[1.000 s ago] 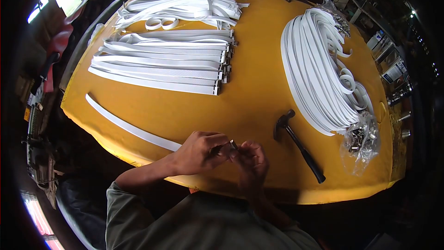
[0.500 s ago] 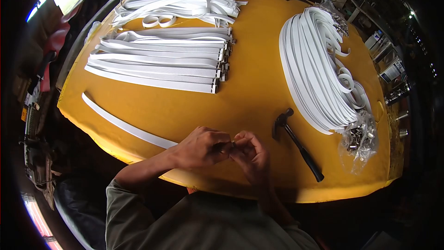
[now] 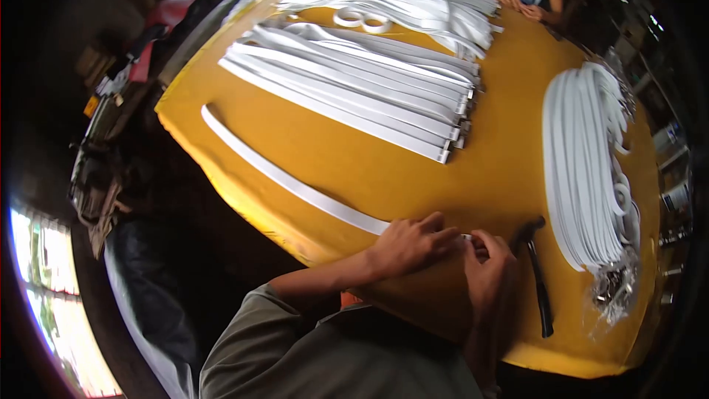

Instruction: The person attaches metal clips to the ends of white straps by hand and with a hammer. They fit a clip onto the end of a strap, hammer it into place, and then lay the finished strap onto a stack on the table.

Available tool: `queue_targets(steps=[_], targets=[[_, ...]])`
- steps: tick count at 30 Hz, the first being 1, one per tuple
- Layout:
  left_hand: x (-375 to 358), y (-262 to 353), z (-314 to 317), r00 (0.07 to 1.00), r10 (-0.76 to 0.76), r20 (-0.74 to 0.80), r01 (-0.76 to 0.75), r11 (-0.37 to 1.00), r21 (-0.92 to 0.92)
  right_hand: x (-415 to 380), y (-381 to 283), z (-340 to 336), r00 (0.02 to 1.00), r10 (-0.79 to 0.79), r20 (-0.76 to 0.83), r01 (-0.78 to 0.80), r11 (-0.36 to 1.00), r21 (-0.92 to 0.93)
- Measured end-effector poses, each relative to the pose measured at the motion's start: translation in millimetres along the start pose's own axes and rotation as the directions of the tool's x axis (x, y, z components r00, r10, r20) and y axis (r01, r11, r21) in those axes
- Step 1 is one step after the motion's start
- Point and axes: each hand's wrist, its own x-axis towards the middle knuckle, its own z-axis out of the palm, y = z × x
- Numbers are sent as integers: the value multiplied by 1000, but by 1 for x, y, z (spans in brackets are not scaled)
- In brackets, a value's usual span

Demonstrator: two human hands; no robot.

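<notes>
I'm seeing the left hand holding the strap near one end, fingers clamped on it; its free length is running out to 10 o'clock across the table. Right hand is sitting between 3 and 4 of the left, fingers curling at the strap's near end; can't tell if they're gripping. Hammer is lying just beside it, 3 o'clock. Stack of straps is lying at 11 from the left hand; coil at 1–2 from the right.
</notes>
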Motion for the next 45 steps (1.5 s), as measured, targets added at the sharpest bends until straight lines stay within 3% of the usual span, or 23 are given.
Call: queue_targets(steps=[1,3,9,10,13,15,16,18,22,24,26,27,29,30,33,37,39,43,45], targets=[[-1,-2,1,999,-37,-11,37,999,32,0,1,3,999,-29,33,29,999,23],[1,-5,3,998,17,-67,-24,995,-98,1,2,5,1000,-17,10,18,995,-95],[-4,-8,4,995,12,-100,-25,990,-136,-2,-1,-3,998,16,61,-11,997,-78],[-3,-5,1,993,18,-116,-32,993,-115,-3,3,-7,998,-40,45,43,997,-67],[-3,-5,6,992,43,-120,-56,993,-104,-9,8,-37,998,46,-44,-48,998,-38],[-1,-3,4,991,61,-119,-74,991,-114,-9,36,-54,940,-163,-301,75,956,-283],[-1,-3,3,991,49,-124,-60,994,-92,-12,47,-60,937,-160,-310,64,952,-299],[0,-4,5,991,44,-126,-60,990,-126,-16,65,-70,950,-183,-253,-16,782,-624],[0,-5,4,995,25,-97,-44,981,-189,-12,95,-67,971,-195,-135,34,679,-733],[0,-6,4,995,18,-96,-38,978,-205,-9,76,-76,971,-220,-92,92,703,-706],[-1,-8,7,993,22,-113,-48,971,-233,-6,60,-84,997,-77,1,69,889,-453],[-2,-7,6,993,16,-114,-42,972,-233,-8,42,-89,997,-78,8,73,888,-453],[-1,-7,4,994,14,-106,-40,967,-250,-16,4,-90,979,-68,194,114,966,-233],[0,-6,4,994,18,-105,-44,967,-249,-17,0,-84,979,-68,190,112,966,-232],[1,-7,4,993,13,-115,-44,960,-275,-17,-2,-67,915,-180,361,303,898,-319],[0,-8,4,988,19,-151,-62,956,-286,-17,-1,-59,906,-113,408,274,891,-362],[0,-7,4,990,17,-139,-59,952,-301,-20,1,-58,912,-190,363,324,878,-354],[1,-10,7,991,19,-132,-59,950,-307,-15,13,-56,904,-192,382,339,865,-370],[-1,-10,7,992,26,-125,-64,948,-312,-21,7,-57,923,-224,312,324,892,-315]])
